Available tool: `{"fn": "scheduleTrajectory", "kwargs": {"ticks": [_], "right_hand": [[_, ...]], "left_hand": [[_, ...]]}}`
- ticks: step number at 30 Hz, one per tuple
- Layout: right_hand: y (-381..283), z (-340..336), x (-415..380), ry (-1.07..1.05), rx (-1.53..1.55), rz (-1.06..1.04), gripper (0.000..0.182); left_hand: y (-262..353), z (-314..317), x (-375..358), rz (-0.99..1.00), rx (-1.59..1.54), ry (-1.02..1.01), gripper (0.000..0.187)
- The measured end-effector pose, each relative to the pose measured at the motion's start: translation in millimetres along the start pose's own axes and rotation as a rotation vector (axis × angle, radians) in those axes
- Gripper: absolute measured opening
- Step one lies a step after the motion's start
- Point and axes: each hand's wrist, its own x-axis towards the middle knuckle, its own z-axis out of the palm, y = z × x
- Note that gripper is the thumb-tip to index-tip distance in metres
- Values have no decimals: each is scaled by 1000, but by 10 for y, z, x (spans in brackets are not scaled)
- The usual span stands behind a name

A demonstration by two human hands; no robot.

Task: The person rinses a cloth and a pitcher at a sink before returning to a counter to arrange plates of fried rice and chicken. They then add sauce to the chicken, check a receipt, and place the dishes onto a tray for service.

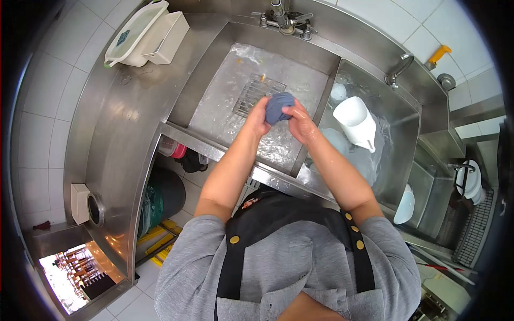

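Observation:
A bunched blue-grey cloth (pixel 279 107) is held between my two hands above the left sink basin (pixel 219 101). My left hand (pixel 259 117) grips the cloth from its left side, fingers partly hidden behind it. On the other side my right hand (pixel 301 122) closes on it with the thumb and fingers, and its skin looks wet. Below the cloth lies a metal drain grate (pixel 256 92), with small orange scraps near it on the wet basin floor.
In the right basin, a white pitcher (pixel 357 123) stands in water with pale dishes. A faucet (pixel 286 21) rises behind the left basin, a smaller tap (pixel 399 69) behind the right. White containers (pixel 140 37) sit on the left counter; a white bowl (pixel 405 205) rests at the right.

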Motion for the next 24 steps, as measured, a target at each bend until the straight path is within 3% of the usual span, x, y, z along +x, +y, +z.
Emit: {"fn": "scheduleTrajectory", "kwargs": {"ticks": [1, 2, 4, 7, 9, 11, 12, 13, 15, 16, 17, 19, 20, 22, 24], "right_hand": [[42, -15, 4, 180, 56, -48, 40], [78, -30, 30, 181, 56, -50, 40], [146, -54, 74, 270, 506, 232, 41], [193, -135, 49, 177, 675, 290, 38], [192, -114, 66, 261, 651, 270, 36], [133, -70, 86, 251, 506, 162, 35], [116, -101, 97, 120, 546, 143, 36], [109, -148, 138, 119, 545, 144, 36], [108, -216, 213, 7, 179, 152, 31], [-71, -134, 187, 17, 9, 277, 26], [-185, -74, 210, 21, 10, 275, 26], [-346, 38, 246, -383, -447, 0, 27], [-427, 80, 211, -376, -447, -2, 27], [-566, 156, 136, -474, -87, 381, 33], [-616, 154, 159, -473, -130, 375, 38]], "left_hand": [[-3, 78, -50, 2, -1, -1, 45], [-9, 158, -103, 24, 81, 35, 49], [-53, 298, -212, 65, 209, 55, 55], [-122, 455, -394, 211, 373, 60, 52], [-212, 426, -404, 199, 443, 89, 47], [-412, 311, -294, 826, 806, 302, 42], [-425, 354, -253, 665, 414, 318, 41], [-331, 384, -315, 665, 413, 318, 41], [-85, 335, -462, 8, -226, -167, 42], [-25, 235, -473, -211, -247, -341, 58], [-14, 178, -477, -214, -246, -343, 58], [-10, 162, -560, -371, -241, -551, 76], [16, 250, -589, -430, -249, -712, 94], [-31, 120, -472, -447, -208, -759, 91], [-32, 111, -383, -458, -168, -807, 89]]}}
